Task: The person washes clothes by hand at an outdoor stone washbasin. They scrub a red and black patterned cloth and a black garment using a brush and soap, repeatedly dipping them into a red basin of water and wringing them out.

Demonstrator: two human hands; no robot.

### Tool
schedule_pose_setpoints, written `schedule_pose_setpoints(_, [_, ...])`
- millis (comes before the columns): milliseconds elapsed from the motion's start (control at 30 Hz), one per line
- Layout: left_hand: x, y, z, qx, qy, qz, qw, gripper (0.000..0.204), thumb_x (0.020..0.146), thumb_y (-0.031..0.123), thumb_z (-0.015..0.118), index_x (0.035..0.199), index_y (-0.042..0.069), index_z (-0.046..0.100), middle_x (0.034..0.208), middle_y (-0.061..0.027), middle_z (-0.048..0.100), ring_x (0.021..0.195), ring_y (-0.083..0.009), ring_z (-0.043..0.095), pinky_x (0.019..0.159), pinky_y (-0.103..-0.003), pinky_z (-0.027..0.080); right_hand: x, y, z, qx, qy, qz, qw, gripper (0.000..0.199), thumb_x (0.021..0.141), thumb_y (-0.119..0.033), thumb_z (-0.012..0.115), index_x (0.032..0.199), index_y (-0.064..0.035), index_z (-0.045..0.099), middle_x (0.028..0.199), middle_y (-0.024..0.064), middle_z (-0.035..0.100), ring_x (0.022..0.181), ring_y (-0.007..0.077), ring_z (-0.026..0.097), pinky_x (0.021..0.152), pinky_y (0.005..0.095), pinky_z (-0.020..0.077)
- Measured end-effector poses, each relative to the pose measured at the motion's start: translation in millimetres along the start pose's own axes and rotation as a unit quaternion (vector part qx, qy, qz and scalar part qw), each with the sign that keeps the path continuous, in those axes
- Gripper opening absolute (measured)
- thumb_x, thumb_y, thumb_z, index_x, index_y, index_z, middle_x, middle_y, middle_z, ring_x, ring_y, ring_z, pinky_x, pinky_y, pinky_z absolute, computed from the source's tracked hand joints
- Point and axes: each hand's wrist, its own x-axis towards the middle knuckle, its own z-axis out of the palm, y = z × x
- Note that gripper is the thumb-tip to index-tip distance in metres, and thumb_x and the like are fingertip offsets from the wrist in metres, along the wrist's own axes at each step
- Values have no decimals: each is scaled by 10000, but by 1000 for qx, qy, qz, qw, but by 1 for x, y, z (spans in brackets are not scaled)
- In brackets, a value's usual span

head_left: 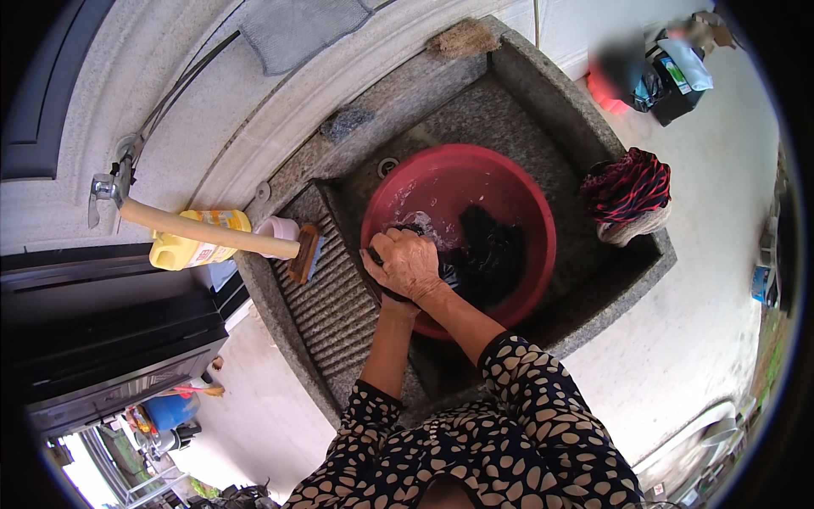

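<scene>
Both hands are pressed together over the left rim of a red basin (544, 208), which holds water and soaked dark cloth (490, 254). My right hand (409, 265) lies on top, its fingers curled round a bunch of wet black cloth. Under it, my left hand (377, 273) is closed on the same black cloth and is mostly hidden. Bits of the cloth show at the fingers and beside the left wrist. A little suds and splashing water (421, 226) shows just beyond the knuckles.
The basin stands in a grey stone sink (530, 110) with a ribbed washboard (331, 318) at left. A scrub brush (303, 254), a pink cup (278, 231), a yellow jug (191, 246) and a tap hose (208, 232) are beside it. Striped knitwear (627, 188) lies on the right rim.
</scene>
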Motion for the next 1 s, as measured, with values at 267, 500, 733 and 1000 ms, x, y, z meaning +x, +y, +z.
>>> schedule_pose_setpoints(267, [-35, -27, 24, 185, 59, 145, 970, 372, 973, 321, 374, 1269, 115, 467, 1195, -56, 555, 1081, -223, 549, 878, -370, 483, -34, 23, -18, 75, -42, 34, 996, 228, 780, -313, 631, 742, -88, 630, 772, 145, 627, 719, 340, 614, 680, 432, 510])
schedule_pose_setpoints(500, [-2, -8, 76, 170, 313, 19, 934, 676, 887, 568, 470, 1359, 93, 382, 1272, -95, 490, 1202, -257, 439, 1047, -393, 325, 2, 123, -20, -84, 116, 116, 983, 128, 821, -211, 628, 866, -92, 611, 838, 74, 574, 799, 290, 577, 669, 416, 486])
schedule_pose_setpoints(733, [24, 6, 11, 735, 268, 172, 598, 638, 903, 364, 549, 1441, 191, 252, 1406, -181, 275, 1195, -336, 380, 967, -427, 377, 18, 148, -31, -321, -120, 122, 932, 693, 729, -343, 727, 1340, -327, 399, 1400, 92, 330, 1257, 362, 339, 866, 635, 352])
schedule_pose_setpoints(1000, [70, -18, -48, 911, 202, 44, 356, 538, 820, 189, 623, 1322, 167, 433, 1419, -201, 269, 1218, -401, 374, 946, -464, 405, -15, 226, 20, -308, -167, 63, 934, 542, 739, -227, 670, 1251, -317, 516, 1341, 118, 394, 1150, 382, 422, 823, 491, 488])
